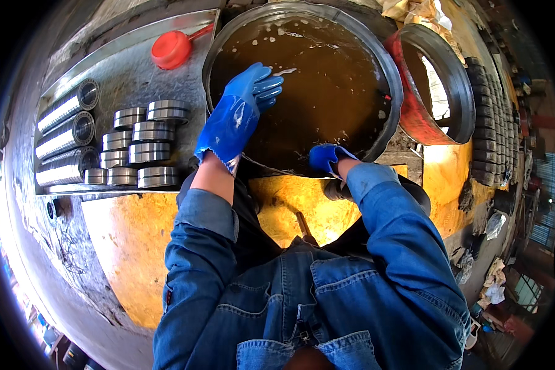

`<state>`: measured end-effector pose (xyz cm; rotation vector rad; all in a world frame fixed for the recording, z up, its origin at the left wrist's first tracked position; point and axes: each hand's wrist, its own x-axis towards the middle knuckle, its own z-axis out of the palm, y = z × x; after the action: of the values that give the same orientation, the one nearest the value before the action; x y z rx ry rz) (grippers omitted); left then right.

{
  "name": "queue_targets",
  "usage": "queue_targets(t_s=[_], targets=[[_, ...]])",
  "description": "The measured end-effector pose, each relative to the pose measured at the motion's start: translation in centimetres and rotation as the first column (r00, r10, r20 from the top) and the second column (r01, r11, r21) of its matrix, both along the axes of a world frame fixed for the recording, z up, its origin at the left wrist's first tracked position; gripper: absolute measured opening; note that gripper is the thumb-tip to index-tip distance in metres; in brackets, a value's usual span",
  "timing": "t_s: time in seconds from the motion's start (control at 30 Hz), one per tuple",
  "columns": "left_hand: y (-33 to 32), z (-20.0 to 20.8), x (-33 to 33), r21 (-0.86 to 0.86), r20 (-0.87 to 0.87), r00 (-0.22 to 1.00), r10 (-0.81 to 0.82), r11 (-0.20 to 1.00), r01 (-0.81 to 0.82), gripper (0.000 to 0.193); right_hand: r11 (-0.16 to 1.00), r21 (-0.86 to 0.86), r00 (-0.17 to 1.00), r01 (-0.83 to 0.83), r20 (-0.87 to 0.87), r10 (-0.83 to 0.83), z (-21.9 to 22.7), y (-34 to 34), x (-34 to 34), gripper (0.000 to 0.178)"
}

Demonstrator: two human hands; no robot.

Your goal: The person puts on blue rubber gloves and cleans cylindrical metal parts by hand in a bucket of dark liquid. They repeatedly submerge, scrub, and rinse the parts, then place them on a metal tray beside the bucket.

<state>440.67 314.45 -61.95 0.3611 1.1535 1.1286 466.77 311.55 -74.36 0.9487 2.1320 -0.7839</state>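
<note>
A wide round metal tub (391,80) full of murky brown liquid (314,98) stands in front of me. My left hand (246,95), in a wet blue rubber glove, is over the tub's left part. Its fingers are stretched out and hold nothing that I can see. At the tub's near edge, the blue glove of my right hand (327,158) dips into the liquid. The fingers are under the surface, so whatever they might hold is hidden. Left of the tub, shiny steel bearing rings (151,131) are stacked in a shallow metal tray (120,74).
Rows of bearings (68,137) lie on their sides at the tray's left. A red plastic dipper (171,49) sits at its far end. An open red metal hoop (407,102) leans right of the tub. Dark stacked parts (490,123) stand farther right.
</note>
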Motion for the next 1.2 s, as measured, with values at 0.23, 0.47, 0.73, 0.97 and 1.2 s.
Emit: queue_targets(t_s=[0.23, 0.47, 0.73, 0.97, 1.2], targets=[[0.3, 0.6, 0.6, -0.046, 0.007, 1.000, -0.024, 0.999, 0.025, 0.041, 0.843, -0.181, 0.842, 0.506, -0.109, -0.529, -3.3, -1.4, 0.9, 0.030], [0.3, -0.8, 0.7, -0.048, 0.012, 0.997, -0.079, 0.996, 0.080, 0.045, 0.977, 0.203, 0.968, 0.069, -0.250, -0.016, -5.7, -1.4, 1.6, 0.025], [-1.1, -2.4, 1.8, -0.029, -0.083, 0.971, -0.225, 0.974, 0.224, 0.058, 0.935, 0.068, 0.894, 0.347, -0.326, -0.308, 0.9, -0.2, 0.8, 0.034], [-2.0, -4.7, 3.2, -0.214, -0.194, 0.930, -0.313, 0.938, 0.272, 0.064, 0.531, -0.686, 0.380, 0.497, -0.379, -0.844, 7.2, 1.2, 4.3, 0.023], [-3.0, -2.3, 5.6, -0.279, -0.036, 0.864, -0.503, 0.835, 0.474, 0.055, 0.519, -0.627, 0.334, 0.582, -0.397, -0.855, 6.2, 2.3, 4.3, 0.037]])
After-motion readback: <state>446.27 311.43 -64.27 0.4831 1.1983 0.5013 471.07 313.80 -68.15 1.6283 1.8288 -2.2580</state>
